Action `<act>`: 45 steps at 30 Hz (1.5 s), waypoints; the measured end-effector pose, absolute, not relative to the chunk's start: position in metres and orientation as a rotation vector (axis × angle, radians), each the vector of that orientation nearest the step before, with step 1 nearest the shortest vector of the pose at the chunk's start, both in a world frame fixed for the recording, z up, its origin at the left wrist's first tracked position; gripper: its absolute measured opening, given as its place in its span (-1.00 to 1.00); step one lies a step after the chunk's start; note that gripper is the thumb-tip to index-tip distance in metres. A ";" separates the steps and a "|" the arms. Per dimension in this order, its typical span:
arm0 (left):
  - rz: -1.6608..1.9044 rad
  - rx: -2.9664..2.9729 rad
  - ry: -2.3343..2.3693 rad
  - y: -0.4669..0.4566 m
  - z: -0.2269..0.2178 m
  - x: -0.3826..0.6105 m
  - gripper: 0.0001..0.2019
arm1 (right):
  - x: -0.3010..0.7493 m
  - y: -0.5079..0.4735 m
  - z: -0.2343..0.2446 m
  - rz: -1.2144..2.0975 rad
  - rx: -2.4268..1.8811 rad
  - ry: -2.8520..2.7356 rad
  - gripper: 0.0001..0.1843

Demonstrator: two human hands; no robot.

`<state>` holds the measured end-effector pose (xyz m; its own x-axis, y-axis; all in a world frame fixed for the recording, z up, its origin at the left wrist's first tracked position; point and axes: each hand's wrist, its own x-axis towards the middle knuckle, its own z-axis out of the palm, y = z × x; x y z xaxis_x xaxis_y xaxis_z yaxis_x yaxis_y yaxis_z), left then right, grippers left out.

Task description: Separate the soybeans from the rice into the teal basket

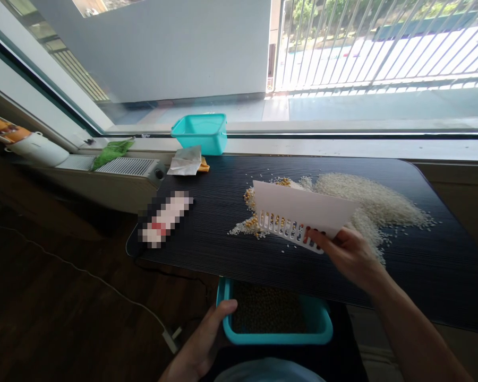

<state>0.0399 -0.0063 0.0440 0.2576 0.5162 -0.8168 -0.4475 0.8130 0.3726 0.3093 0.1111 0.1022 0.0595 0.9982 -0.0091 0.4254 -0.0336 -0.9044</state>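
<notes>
My right hand (350, 254) is closed on a white plastic scraper (298, 207) with a row of slots along its lower edge. It is tilted above the dark table, in front of the grain. White rice (366, 199) is heaped to its right, and some yellow kernels (249, 199) mixed with rice show at its left end. Below the table's front edge, my left hand (209, 334) grips the left rim of a teal tub (279, 338), thumb over the edge. Small dark grains (266, 307) cover the tub's bottom.
A second teal tub (203, 132) stands by the window, behind a white packet (185, 161). On the table's (207, 228) left lies a pixelated object (165, 220). Farther left are a radiator (127, 167) with a green cloth (113, 153), and a cable (115, 297) on the floor.
</notes>
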 end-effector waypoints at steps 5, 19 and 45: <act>0.641 0.067 1.199 -0.003 0.048 0.040 -0.44 | 0.316 0.101 0.103 0.957 -1.590 -1.439 -0.71; 0.666 0.099 1.229 -0.005 0.047 0.034 -0.45 | 0.311 0.096 0.105 1.036 -1.552 -1.467 -0.66; 0.715 0.098 1.264 -0.007 0.045 0.021 -0.47 | 0.276 0.079 0.091 1.364 -1.259 -1.751 -0.67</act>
<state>0.0209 -0.0075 0.0455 0.1191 0.5393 -0.8336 -0.4363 0.7826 0.4440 0.2760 0.0792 0.0910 -0.3853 0.9173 -0.1008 0.3223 0.0314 -0.9461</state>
